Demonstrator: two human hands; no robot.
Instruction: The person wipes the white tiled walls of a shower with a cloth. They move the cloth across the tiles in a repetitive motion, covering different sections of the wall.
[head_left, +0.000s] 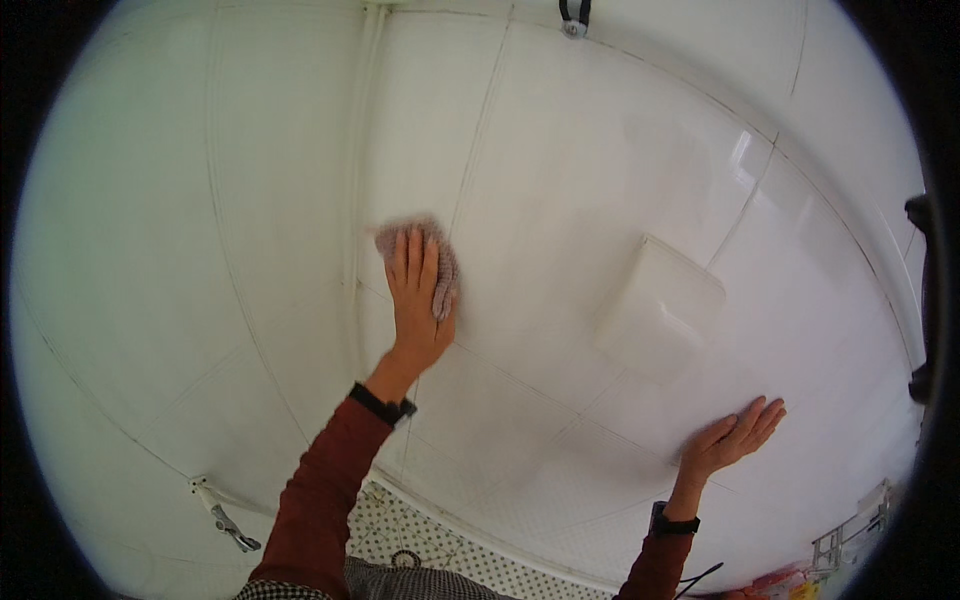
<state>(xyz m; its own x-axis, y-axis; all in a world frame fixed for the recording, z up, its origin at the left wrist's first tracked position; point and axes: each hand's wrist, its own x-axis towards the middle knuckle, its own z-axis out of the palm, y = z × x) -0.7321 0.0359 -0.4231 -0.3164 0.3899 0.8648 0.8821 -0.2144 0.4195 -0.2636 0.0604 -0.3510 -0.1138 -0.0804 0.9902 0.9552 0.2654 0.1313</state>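
Note:
My left hand presses a pinkish-grey cloth flat against a white tiled wall, near the inner corner, fingers pointing upward. Part of the cloth shows beyond the fingertips and along the thumb side. To the right and lower down, my right hand rests against the wall with its fingers extended and holds nothing. A white plastic box-shaped cover is mounted on the wall between the hands, nearer the right one. Both wrists bear black bands, below dark red sleeves.
A metal faucet or sprayer fitting is on the wall at lower left. Below are a dotted tile floor and a round drain. A metal rack and colourful packages stand at lower right. A black-and-silver fitting is at the top.

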